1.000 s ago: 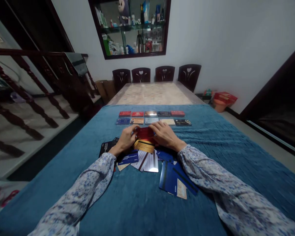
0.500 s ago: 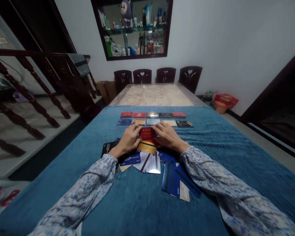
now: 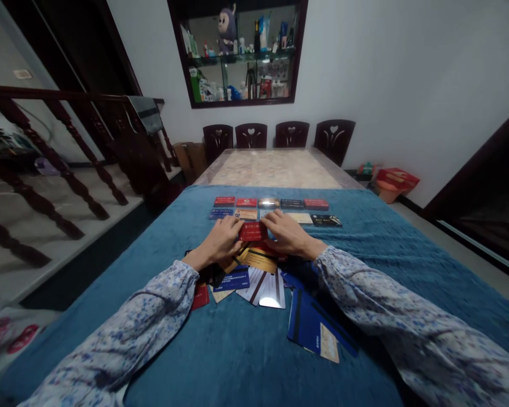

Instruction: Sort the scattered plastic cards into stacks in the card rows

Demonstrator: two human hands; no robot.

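Between my two hands is a red card, held by its side edges above the loose pile. My left hand closes on its left edge, and my right hand has the right edge. Whether it is one card or a thin stack, I cannot tell. Just below it lie a gold card, white striped cards and a blue card, overlapping. A red card corner shows by my left sleeve. Larger dark blue cards are fanned near my right forearm.
Beyond my hands stand two rows of card stacks, among them a red stack and a black one. A blue cloth covers the near part of the table. Several dark chairs line the far end.
My view has shifted slightly, so the scene sits a little lower and to the right. The red card between my hands now shows more of its printed face, tilted towards me.
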